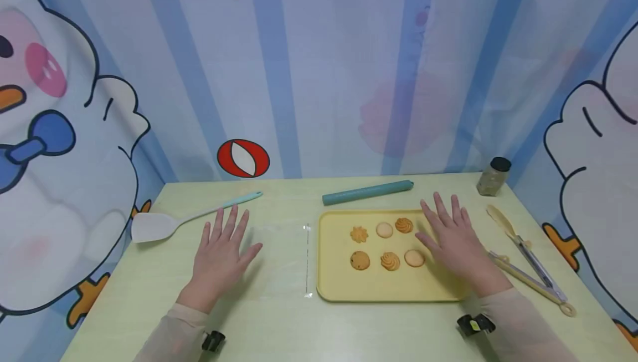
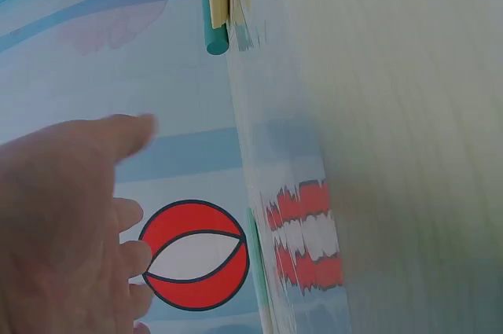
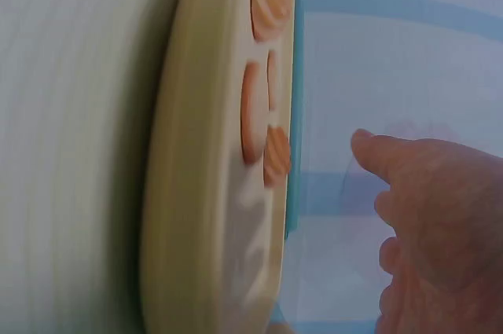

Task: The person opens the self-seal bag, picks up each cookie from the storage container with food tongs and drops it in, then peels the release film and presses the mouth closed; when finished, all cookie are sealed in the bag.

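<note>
Cookies [image 1: 390, 261] lie in two rows on the yellow tray [image 1: 344, 289]. My left hand [image 1: 218, 259] and right hand [image 1: 456, 243] are spread, holding nothing; I should touch lightly, from the sides, since these look crumbly.

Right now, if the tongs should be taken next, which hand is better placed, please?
Probably the right hand: it is empty, and the tongs lie just to its right. The left hand, also empty, is left of the tray.

Yellow tray [image 1: 394, 289], six cookies [image 1: 390, 261] inside, clear bag [image 1: 279, 265] alongside
</note>
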`<state>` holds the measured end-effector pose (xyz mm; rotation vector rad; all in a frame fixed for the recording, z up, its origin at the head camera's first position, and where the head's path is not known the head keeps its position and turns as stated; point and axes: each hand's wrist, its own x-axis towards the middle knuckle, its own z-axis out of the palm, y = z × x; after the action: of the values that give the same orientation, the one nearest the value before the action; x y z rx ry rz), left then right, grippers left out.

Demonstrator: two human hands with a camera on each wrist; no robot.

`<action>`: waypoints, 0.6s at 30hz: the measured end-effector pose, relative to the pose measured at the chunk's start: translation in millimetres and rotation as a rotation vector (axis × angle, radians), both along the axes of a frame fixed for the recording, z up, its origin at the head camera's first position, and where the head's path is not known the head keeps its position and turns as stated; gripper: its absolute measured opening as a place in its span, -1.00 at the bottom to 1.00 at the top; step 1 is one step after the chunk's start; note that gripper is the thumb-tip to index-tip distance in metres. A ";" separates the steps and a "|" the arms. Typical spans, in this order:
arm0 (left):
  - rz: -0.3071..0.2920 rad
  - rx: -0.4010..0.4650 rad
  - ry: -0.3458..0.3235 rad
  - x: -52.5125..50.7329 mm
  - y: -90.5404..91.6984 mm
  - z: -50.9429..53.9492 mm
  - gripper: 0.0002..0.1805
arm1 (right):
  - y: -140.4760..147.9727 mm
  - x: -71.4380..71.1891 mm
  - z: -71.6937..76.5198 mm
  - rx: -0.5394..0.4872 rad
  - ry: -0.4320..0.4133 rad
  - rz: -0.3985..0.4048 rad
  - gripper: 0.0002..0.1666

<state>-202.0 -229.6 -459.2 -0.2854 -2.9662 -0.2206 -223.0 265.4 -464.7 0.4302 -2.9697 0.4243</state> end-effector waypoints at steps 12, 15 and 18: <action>-0.041 -0.013 0.000 -0.3 -7.6 -3.0 -0.08 | -73.5 -6.2 7.1 -0.012 0.160 0.216 -0.31; -0.076 -0.033 0.029 -0.8 -11.1 -4.9 -0.19 | -96.2 -7.7 5.7 -0.050 0.149 0.263 -0.42; -0.099 -0.056 0.034 -2.4 -15.2 -5.3 -0.33 | -119.6 -9.0 2.8 -0.110 0.081 0.319 -0.50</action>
<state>-204.5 -244.8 -464.5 -0.4386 -2.9316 -0.1424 -232.0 145.8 -461.9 0.8893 -2.7862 0.5814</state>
